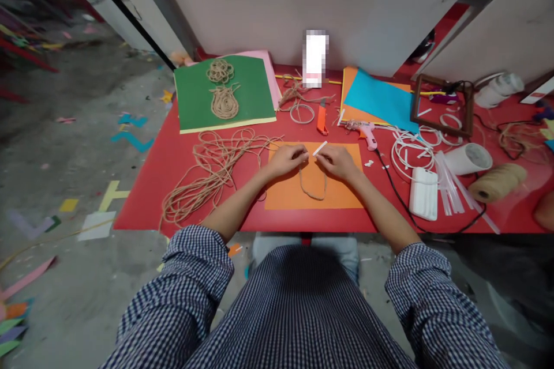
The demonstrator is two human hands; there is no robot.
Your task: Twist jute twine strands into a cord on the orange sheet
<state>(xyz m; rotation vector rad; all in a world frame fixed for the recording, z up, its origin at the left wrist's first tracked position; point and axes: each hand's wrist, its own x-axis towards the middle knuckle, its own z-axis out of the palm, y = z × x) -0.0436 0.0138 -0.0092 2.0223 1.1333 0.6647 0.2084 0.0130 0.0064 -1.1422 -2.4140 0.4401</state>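
Observation:
Both my hands are over an orange sheet (281,199) on the red table. My left hand (289,160) has its fingers closed in a pinch on jute twine (318,199). This twine sags in a loop towards me and runs up to my right hand (337,161), whose fingers are also pinched round it. A short white strip (320,148) shows at my right fingertips; whether it is held or only touched I cannot tell. Left of the sheet lies a loose heap of the same twine (216,164), with strands reaching towards my left hand.
Two twine coils (224,102) lie on a green sheet (190,98). Beyond my hands are an orange cutter (321,120) and a propped phone (315,57). At right are a pink glue gun (369,135) with black cord, white cord loops (402,155), clear glue sticks (450,184) and a twine spool (497,182).

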